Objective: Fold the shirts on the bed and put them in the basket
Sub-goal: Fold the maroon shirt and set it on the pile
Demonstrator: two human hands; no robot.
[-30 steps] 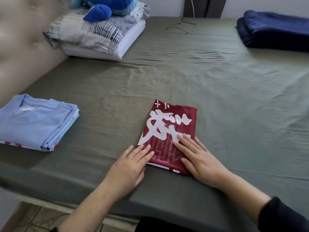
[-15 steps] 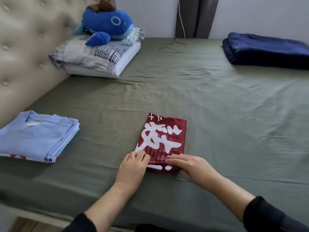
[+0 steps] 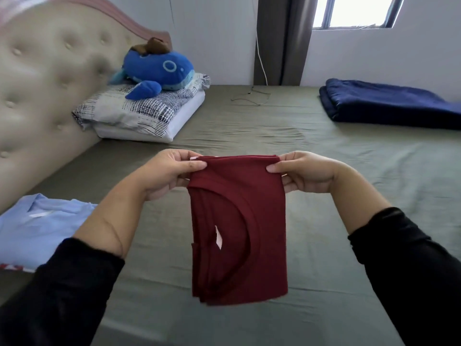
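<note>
A folded dark red shirt [image 3: 238, 228] hangs in the air above the green bed [image 3: 336, 186], its plain back side with the collar facing me. My left hand [image 3: 166, 172] pinches its upper left corner. My right hand [image 3: 303, 172] pinches its upper right corner. A folded light blue shirt [image 3: 42, 229] lies on top of a small stack at the bed's left edge. No basket shows in this view.
A padded headboard [image 3: 50, 83] runs along the left. Stacked pillows [image 3: 139, 113] carry a blue whale plush [image 3: 159, 68] at the back left. A folded navy blanket [image 3: 389, 103] lies at the back right. A thin cable [image 3: 250, 98] rests near the curtain.
Both hands took hold of the red shirt's near edge and lifted it off the bed; it now hangs upright with its printed side turned away. The camera tilted up.
</note>
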